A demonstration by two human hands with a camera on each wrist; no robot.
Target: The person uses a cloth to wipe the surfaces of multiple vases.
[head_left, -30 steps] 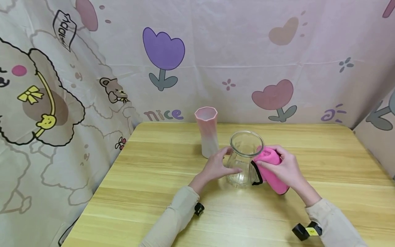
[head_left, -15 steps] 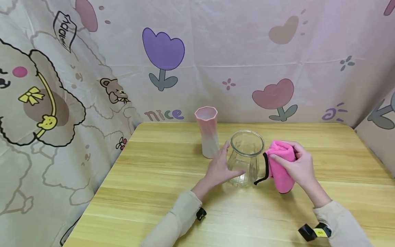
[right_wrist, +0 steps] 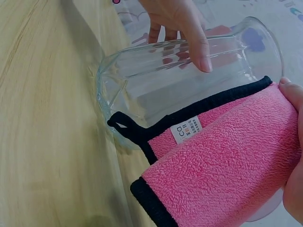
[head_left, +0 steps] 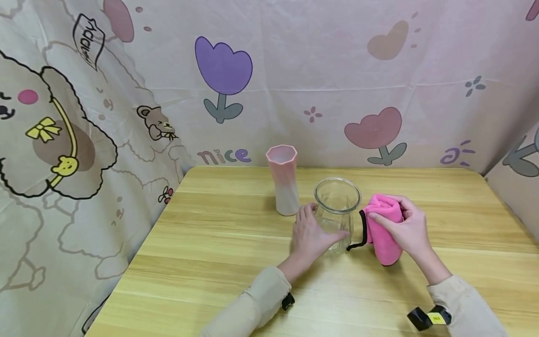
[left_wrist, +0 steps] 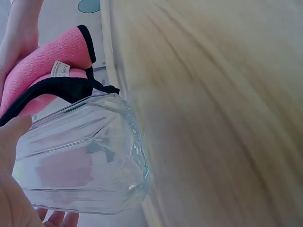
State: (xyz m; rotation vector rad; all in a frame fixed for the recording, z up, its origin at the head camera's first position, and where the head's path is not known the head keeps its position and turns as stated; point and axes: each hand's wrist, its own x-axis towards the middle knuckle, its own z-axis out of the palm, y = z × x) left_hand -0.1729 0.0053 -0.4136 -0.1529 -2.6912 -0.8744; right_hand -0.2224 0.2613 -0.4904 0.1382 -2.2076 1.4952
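Note:
A clear glass vase (head_left: 334, 220) with a wide rim stands upright on the table. My left hand (head_left: 310, 234) holds its left side, thumb across the front and fingers round the back; the right wrist view shows the same thumb lying over the glass (right_wrist: 156, 90). In my right hand (head_left: 410, 227) is a rolled pink towel (head_left: 383, 229) with black edging. Thumb and fingers grip it just right of the vase, and its black hanging loop dangles near the glass. A white label (right_wrist: 186, 129) shows on the towel in the right wrist view.
Left of the glass vase and a little behind it stands a tall pink-and-white vase (head_left: 285, 182), close to the left fingers. Everything rests on a light wooden table (head_left: 202, 234). Behind it hangs a printed cloth (head_left: 294, 70), with another at the left.
The right hand has moved the towel rightward, away from the glass vase. The left hand has shifted right, its fingers now closed round the vase from spread. The vase stands in the same place.

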